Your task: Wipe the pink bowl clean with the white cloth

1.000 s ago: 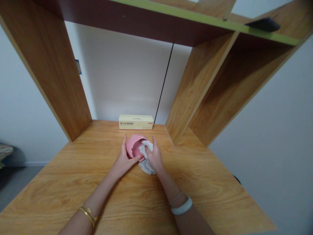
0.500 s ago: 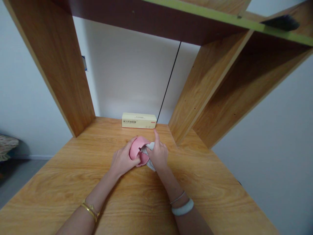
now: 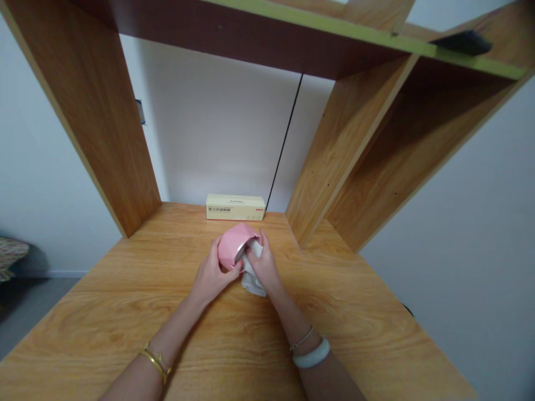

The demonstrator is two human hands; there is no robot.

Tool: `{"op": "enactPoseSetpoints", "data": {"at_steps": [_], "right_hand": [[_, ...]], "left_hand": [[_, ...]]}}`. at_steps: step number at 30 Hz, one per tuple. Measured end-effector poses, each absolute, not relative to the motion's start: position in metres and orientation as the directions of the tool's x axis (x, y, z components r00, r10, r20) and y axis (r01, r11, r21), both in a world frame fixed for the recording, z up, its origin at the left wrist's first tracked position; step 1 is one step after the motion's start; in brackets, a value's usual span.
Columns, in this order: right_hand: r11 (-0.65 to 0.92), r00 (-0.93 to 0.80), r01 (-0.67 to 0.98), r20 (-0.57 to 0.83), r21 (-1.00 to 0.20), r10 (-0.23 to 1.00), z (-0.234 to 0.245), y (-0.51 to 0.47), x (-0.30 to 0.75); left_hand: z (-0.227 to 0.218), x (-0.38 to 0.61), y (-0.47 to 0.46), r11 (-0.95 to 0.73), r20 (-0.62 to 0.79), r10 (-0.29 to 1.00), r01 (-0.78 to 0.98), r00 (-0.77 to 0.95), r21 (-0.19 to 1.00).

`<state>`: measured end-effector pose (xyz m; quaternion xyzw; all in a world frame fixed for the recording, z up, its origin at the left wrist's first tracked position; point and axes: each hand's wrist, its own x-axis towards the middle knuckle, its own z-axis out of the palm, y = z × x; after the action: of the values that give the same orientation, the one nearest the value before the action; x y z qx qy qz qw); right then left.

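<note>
Bowl tipped further; cloth partly hidden under right hand.

box behind bowl, cloth right

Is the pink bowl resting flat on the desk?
No, the left hand holds the pink bowl tilted above the desk.

Pink bowl, plain, with a paler greyish rim. Cloth: white, unpatterned. Box: cream, dark lettering on its front and a small red mark at one end (text too small to read). Desk: honey-orange wood with darker wavy grain. Shelf edge: olive green, dark brown underside. Bangle: pale milky white. Bracelet: gold. Wall: white.
</note>
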<state>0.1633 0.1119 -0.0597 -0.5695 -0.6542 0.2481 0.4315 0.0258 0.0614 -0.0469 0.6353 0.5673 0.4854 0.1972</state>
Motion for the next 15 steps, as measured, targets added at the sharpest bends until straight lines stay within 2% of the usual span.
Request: {"op": "enactPoseSetpoints", "data": {"at_steps": [2,4,6,8,11,15], "right_hand": [[0.177,0.017,0.675,0.254,-0.716,0.967,-0.052,0.108,0.165],[0.165,0.011,0.790,0.283,-0.590,0.959,-0.043,0.105,0.167],[0.196,-0.012,0.844,0.349,-0.498,0.937,-0.038,0.104,0.170],[0.228,-0.036,0.853,0.382,-0.470,0.923,-0.036,0.103,0.172],[0.218,-0.041,0.805,0.315,-0.552,0.948,-0.042,0.104,0.172],[0.207,0.019,0.634,0.282,-0.745,0.959,-0.054,0.108,0.169]], "left_hand": [[-0.045,0.024,0.060,-0.182,0.350,0.923,0.621,-0.159,0.762],[-0.041,0.021,0.059,-0.097,0.309,0.936,0.717,-0.170,0.690],[-0.037,0.019,0.057,-0.074,0.297,0.944,0.779,-0.147,0.623],[-0.034,0.018,0.055,-0.114,0.312,0.945,0.796,-0.098,0.595],[-0.035,0.016,0.056,-0.184,0.335,0.941,0.771,-0.040,0.610],[-0.040,0.013,0.061,-0.219,0.343,0.935,0.614,-0.090,0.758]]}}
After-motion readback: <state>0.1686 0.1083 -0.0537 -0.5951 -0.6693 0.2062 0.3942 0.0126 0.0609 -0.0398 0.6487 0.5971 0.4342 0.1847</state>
